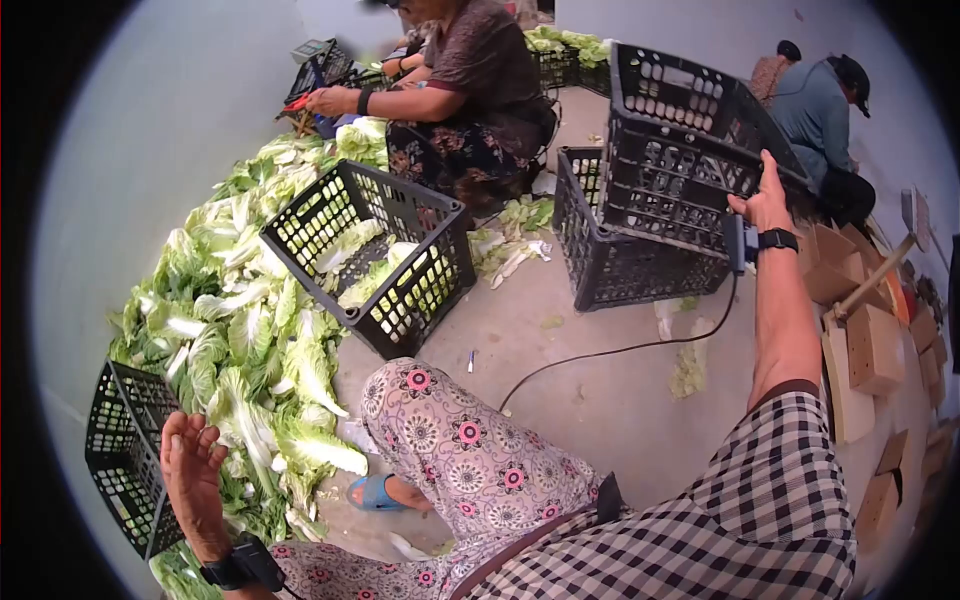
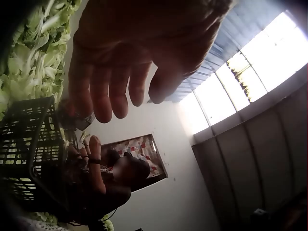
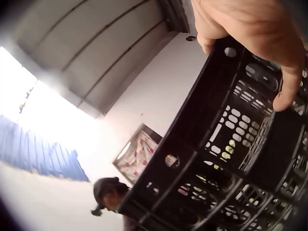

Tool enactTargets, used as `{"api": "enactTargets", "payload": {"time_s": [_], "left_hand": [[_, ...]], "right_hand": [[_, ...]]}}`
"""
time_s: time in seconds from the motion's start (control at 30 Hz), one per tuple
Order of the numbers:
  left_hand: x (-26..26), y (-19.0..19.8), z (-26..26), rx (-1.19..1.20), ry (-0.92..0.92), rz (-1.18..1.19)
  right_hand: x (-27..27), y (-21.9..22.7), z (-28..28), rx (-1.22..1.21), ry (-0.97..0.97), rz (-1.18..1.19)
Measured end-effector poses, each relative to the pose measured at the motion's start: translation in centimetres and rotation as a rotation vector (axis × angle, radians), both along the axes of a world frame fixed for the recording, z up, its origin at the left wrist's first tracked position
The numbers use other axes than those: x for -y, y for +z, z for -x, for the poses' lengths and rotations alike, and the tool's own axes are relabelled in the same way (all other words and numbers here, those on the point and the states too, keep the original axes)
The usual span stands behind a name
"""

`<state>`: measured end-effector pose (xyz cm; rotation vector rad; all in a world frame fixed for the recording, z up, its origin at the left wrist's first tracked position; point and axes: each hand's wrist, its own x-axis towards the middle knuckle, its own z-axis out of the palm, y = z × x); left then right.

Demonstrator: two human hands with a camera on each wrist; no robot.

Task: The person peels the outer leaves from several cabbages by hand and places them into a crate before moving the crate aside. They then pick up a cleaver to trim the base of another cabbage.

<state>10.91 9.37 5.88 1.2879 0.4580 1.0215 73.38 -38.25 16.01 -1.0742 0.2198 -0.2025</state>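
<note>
My right hand [image 1: 765,205] grips the rim of a black plastic crate [image 1: 680,180], which is tilted above another black crate [image 1: 640,270] on the floor. In the right wrist view the fingers of the right hand [image 3: 257,43] curl over the edge of the crate [image 3: 187,159]. My left hand [image 1: 192,470] is raised with nothing in it, beside a black crate [image 1: 130,450] at the far left; in the left wrist view the fingers of the left hand [image 2: 125,57] hang loosely extended.
A black crate [image 1: 370,250] holding a few leaves stands before my knees. Cabbage leaves [image 1: 250,340] are heaped along the left wall. One person [image 1: 470,90] sits ahead; others are at the back right. Cardboard boxes [image 1: 875,350] lie right, and a cable [image 1: 620,352] crosses the floor.
</note>
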Motion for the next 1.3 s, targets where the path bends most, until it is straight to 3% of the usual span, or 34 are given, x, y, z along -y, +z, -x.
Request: {"api": "enactTargets", "payload": {"time_s": [0.07, 0.17, 0.27, 0.37, 0.4, 0.43, 0.57, 0.7, 0.77, 0.87, 0.97, 1.03, 1.3], "left_hand": [[-0.1, -0.1, 0.6, -0.020, 0.024, 0.022], [-0.7, -1.1, 1.8, -0.025, 0.059, 0.070], [-1.0, -1.0, 2.7, -0.034, 0.009, 0.054], [-0.2, 0.9, 4.7, -0.043, 0.091, 0.050], [-0.2, 1.5, 5.6, -0.049, 0.124, 0.059], [-0.3, 1.9, 6.5, -0.017, 0.107, 0.045], [1.7, 3.3, 9.1, -0.019, 0.139, -0.004], [4.4, 1.9, 13.8, -0.033, 0.285, 0.027], [5.8, 0.1, 17.0, -0.076, 0.353, 0.065], [8.3, -2.1, 20.9, -0.081, 0.474, 0.141], [11.4, -3.6, 23.2, -0.065, 0.603, 0.185], [13.1, -3.9, 23.8, -0.104, 0.685, 0.232], [16.6, -4.7, 23.3, -0.168, 0.760, 0.313]], "right_hand": [[-0.6, 0.4, -0.2, -0.110, -0.016, 0.002], [-1.5, -0.6, 0.0, -0.016, -0.070, 0.005], [0.0, -4.6, -2.8, 0.201, -0.149, 0.060], [6.5, -13.6, -9.3, 0.708, 0.776, -0.239], [2.0, -11.5, -6.0, 0.169, 0.150, -0.219], [-2.1, -10.2, -1.8, 0.098, 0.148, -0.108], [-13.0, -11.3, 4.9, 0.148, 0.676, 0.206], [-23.1, -10.2, 14.5, 0.278, 1.234, 0.571], [-26.4, -11.5, 18.0, 0.304, 1.497, 0.660], [-29.3, -17.9, 20.1, 0.165, 1.769, 0.791], [-29.3, -26.7, 19.2, -0.032, 1.808, 0.935], [-29.7, -29.9, 19.7, -0.128, 1.842, 0.988], [-34.7, -31.9, 22.6, -0.189, 1.976, 1.048]]}}
